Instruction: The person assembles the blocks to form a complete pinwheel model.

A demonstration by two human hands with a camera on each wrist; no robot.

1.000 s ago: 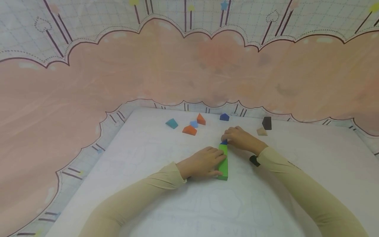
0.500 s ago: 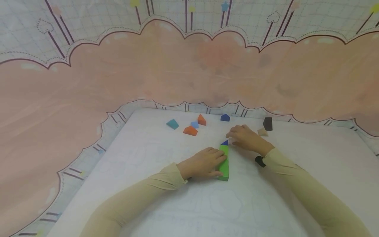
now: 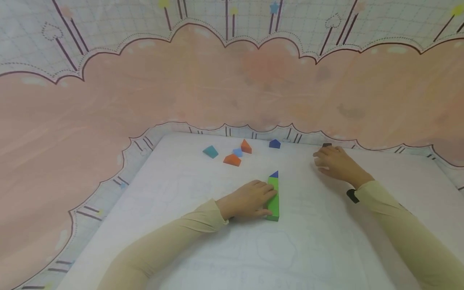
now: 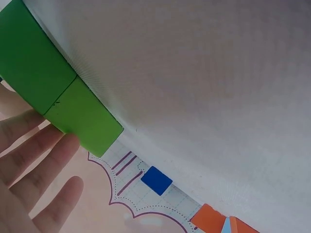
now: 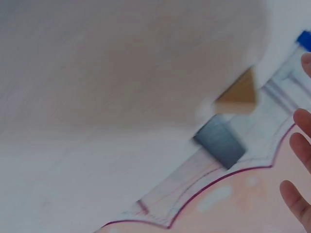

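My left hand (image 3: pixel 248 198) rests with its fingers on a row of green blocks lying on the white table. In the left wrist view, the row is a dark green block (image 4: pixel 36 53) against a light green block (image 4: pixel 87 119), the fingers straight along its edge. A blue triangular block (image 3: pixel 275 174) lies at the row's far end. Farther right, my right hand (image 3: pixel 340 163) reaches over a black block (image 3: pixel 327 144), partly covering it. The right wrist view shows that block and a tan triangular block (image 5: pixel 239 94) apart from the extended fingers, which hold nothing.
On the table's far side lie a teal block (image 3: pixel 210 151), two orange blocks (image 3: pixel 232 160), a small light blue block (image 3: pixel 237 152) and a dark blue block (image 3: pixel 274 143). Patterned cloth (image 3: pixel 232 88) hangs behind the table (image 3: pixel 181 249).
My right hand has let go of the blue triangular block and moved right to the black and tan blocks. The left hand has stayed on the green row.
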